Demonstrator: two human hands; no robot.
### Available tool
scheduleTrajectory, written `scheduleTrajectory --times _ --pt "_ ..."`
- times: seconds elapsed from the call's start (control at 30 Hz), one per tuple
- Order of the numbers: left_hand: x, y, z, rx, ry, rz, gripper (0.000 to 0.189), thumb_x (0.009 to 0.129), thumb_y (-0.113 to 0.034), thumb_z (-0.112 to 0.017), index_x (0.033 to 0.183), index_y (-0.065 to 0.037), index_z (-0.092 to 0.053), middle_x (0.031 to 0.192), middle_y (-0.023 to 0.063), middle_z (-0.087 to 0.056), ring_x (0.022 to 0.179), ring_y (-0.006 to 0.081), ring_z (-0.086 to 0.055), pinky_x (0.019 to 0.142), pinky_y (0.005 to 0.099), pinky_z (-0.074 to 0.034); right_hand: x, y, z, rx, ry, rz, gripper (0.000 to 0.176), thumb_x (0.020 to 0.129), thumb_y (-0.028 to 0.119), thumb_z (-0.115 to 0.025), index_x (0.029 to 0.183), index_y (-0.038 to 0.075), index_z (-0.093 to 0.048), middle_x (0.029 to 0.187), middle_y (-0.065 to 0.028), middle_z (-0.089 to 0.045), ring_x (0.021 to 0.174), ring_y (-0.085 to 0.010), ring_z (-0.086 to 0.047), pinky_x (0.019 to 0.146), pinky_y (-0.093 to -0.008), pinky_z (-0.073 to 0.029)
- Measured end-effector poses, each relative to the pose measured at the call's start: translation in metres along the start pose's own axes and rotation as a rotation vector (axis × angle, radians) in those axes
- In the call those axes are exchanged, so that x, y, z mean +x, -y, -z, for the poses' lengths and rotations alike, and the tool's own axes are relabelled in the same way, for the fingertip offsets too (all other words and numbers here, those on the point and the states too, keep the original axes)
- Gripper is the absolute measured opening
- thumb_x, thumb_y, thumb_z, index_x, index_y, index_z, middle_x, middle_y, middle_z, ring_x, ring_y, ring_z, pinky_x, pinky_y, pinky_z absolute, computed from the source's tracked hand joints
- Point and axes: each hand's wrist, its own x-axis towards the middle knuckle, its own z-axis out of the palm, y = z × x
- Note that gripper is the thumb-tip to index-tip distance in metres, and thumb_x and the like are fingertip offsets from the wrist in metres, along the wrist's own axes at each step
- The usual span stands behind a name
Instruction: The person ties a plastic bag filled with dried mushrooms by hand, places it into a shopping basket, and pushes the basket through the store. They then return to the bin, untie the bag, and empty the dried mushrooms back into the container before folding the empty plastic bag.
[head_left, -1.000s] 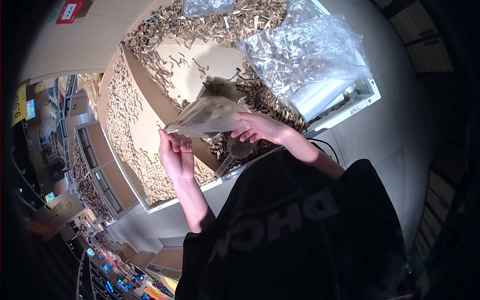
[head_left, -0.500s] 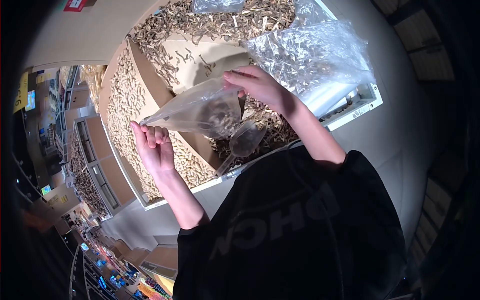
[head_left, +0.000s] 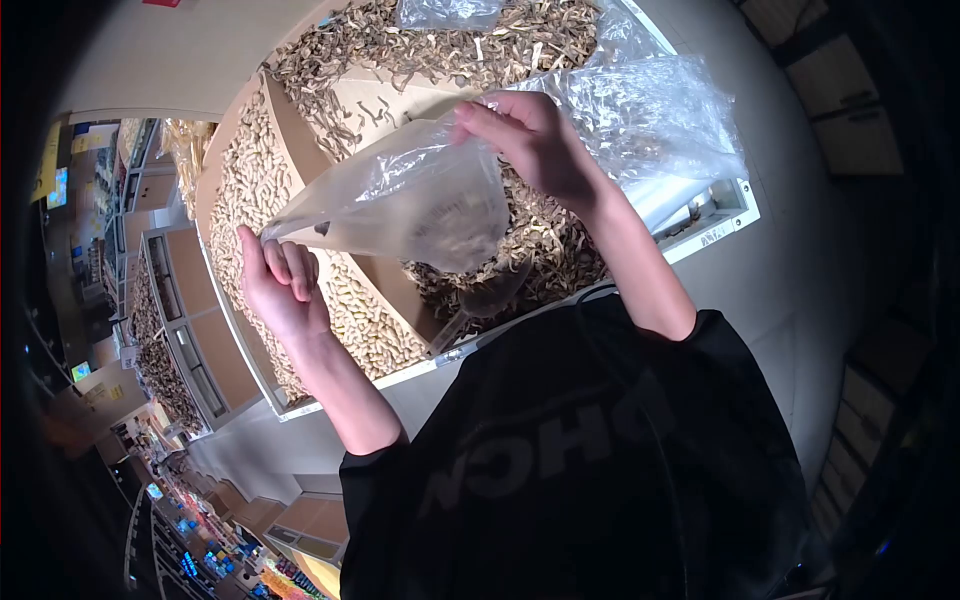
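Note:
A clear plastic bag (head_left: 380, 190) is stretched between my two hands, with some dried brown pieces in its lower part. My left hand (head_left: 285, 285) pinches one corner of the bag, over the peanuts (head_left: 370, 315). At the opposite edge, my right hand (head_left: 540, 145) is closed on the plastic. Below the bag a clear scoop (head_left: 492, 292) lies on dark dried pieces that look like mushrooms (head_left: 560, 250), its handle toward the bin's front edge.
Cardboard dividers (head_left: 300, 130) split the white-framed bin (head_left: 400, 375). More dried pieces (head_left: 430, 45) fill its far side. A crumpled clear plastic sheet (head_left: 650, 115) covers the right part. Further bins (head_left: 210, 330) stand off to the left.
Both hands have drawn apart, the left going left and the right moving up and right. The bag is pulled wider and tauter between them and now covers part of the scoop.

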Motion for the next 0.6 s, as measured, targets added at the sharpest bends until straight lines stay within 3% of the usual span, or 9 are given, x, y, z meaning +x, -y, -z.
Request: scheduleTrajectory --times 0.1,0.27,0.37,0.5,0.57,0.6 --pt "-0.005 -0.007 0.001 -0.011 0.025 -0.089 0.058 0.101 -0.032 -0.039 0.045 -0.018 -0.031 0.036 -0.0010 -0.028 0.030 0.0086 -0.020 0.035 0.0230 -0.015 -0.001 0.010 0.003 -0.026 -0.065 0.011 0.032 0.091 0.031 -0.060 0.087 0.001 -0.070 0.082 -0.0075 -0.069 0.077 -0.0116 -0.059 0.075 -0.0276 -0.045" --pt "-0.013 -0.018 0.001 -0.139 0.361 -0.131 0.056 0.101 -0.028 -0.040 0.046 -0.016 -0.033 0.037 -0.0005 -0.029 0.031 0.0094 -0.020 0.036 0.0240 -0.017 -0.007 0.021 0.010 -0.062 -0.103 0.150 0.029 0.091 0.030 -0.061 0.090 0.003 -0.071 0.085 -0.0066 -0.070 0.078 -0.0117 -0.062 0.074 -0.0306 -0.047" --pt "0.001 -0.008 -0.004 0.084 0.055 -0.008 0.052 0.100 -0.025 -0.042 0.049 -0.014 -0.034 0.041 0.0004 -0.033 0.033 0.0098 -0.021 0.037 0.0251 -0.017 -0.009 0.019 0.011 -0.159 -0.112 0.108 0.027 0.091 0.027 -0.061 0.092 0.002 -0.070 0.085 -0.0067 -0.070 0.079 -0.0118 -0.062 0.074 -0.0305 -0.048" --pt "-0.014 -0.013 0.001 0.193 0.161 -0.051 0.047 0.096 -0.025 -0.051 0.053 -0.008 -0.044 0.046 0.0026 -0.043 0.038 0.0094 -0.037 0.039 0.0208 -0.026 -0.018 0.002 0.014 -0.023 -0.135 0.134 0.021 0.091 0.020 -0.061 0.094 0.001 -0.070 0.085 -0.0061 -0.070 0.078 -0.0116 -0.063 0.073 -0.0276 -0.049" --pt "-0.005 0.000 0.005 0.447 0.129 -0.123 0.040 0.095 -0.020 -0.052 0.059 -0.004 -0.053 0.050 0.0050 -0.049 0.039 0.0108 -0.043 0.037 0.0214 -0.031 -0.025 -0.007 0.020 0.048 -0.106 0.131 0.017 0.091 0.015 -0.060 0.094 0.001 -0.070 0.084 -0.0052 -0.070 0.079 -0.0108 -0.063 0.072 -0.0246 -0.048" --pt "-0.013 -0.004 0.005 0.398 0.139 -0.117 0.038 0.095 -0.019 -0.051 0.060 -0.005 -0.053 0.051 0.0041 -0.049 0.039 0.0106 -0.043 0.038 0.0217 -0.032 -0.029 -0.011 0.022 0.083 -0.107 0.112 0.017 0.090 0.015 -0.061 0.094 0.001 -0.070 0.084 -0.0050 -0.070 0.079 -0.0103 -0.063 0.071 -0.0237 -0.048"
